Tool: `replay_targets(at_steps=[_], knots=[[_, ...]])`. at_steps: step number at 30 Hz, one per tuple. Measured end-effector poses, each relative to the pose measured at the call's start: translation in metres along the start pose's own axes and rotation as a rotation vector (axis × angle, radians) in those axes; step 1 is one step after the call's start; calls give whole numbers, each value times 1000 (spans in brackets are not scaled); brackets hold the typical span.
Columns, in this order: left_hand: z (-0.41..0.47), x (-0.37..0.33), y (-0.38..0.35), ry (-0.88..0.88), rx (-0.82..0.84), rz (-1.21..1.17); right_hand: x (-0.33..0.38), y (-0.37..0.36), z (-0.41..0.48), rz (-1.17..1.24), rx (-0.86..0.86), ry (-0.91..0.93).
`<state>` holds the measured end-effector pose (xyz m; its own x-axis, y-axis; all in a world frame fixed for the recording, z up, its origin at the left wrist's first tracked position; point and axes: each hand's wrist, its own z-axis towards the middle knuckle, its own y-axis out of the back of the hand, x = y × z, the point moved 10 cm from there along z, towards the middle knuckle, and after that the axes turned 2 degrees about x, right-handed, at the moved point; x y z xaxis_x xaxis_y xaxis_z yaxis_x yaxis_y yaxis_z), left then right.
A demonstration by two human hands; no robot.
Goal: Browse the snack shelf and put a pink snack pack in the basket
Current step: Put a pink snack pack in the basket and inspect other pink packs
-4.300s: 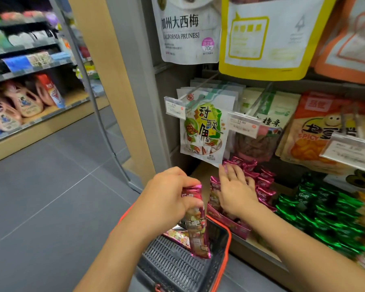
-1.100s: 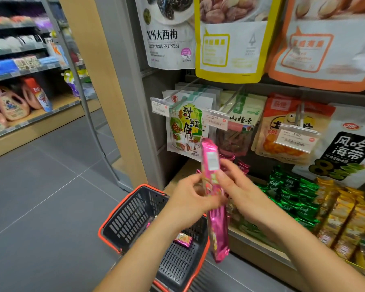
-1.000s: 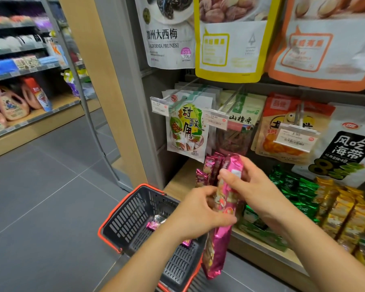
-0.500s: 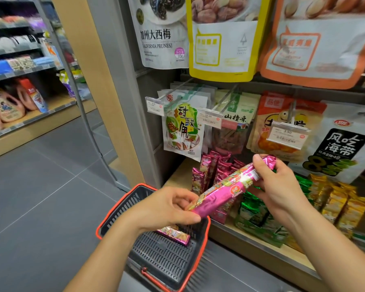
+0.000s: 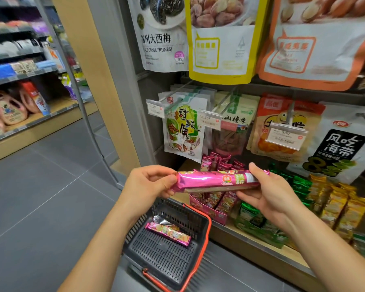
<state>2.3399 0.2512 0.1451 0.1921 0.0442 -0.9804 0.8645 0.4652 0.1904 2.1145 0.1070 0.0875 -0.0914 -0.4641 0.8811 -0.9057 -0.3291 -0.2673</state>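
Note:
A long pink snack pack (image 5: 213, 180) lies level in front of me, held at both ends. My left hand (image 5: 150, 184) pinches its left end, and my right hand (image 5: 266, 192) grips its right end from behind and below. Beneath it stands a dark basket (image 5: 198, 251) with a red rim on the floor. Another pink snack pack (image 5: 169, 232) lies flat inside the basket. More pink packs (image 5: 217, 163) stand in a pink display box (image 5: 211, 211) on the low shelf behind my hands.
Green packs (image 5: 259, 220) and yellow packs (image 5: 337, 207) fill the shelf to the right. Hanging snack bags with price tags (image 5: 284, 138) are above. A grey upright post (image 5: 122, 81) stands left of the shelf, with grey floor (image 5: 40, 197) and another aisle beyond.
The pink pack has turned from hanging upright to lying level between my hands. My left hand has risen to its left end. The basket now sits more directly below.

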Motion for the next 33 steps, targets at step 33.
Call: replay_targets(at_steps=[33], knots=[[11, 76, 18, 376, -202, -178, 28, -28, -21, -67, 344, 268]])
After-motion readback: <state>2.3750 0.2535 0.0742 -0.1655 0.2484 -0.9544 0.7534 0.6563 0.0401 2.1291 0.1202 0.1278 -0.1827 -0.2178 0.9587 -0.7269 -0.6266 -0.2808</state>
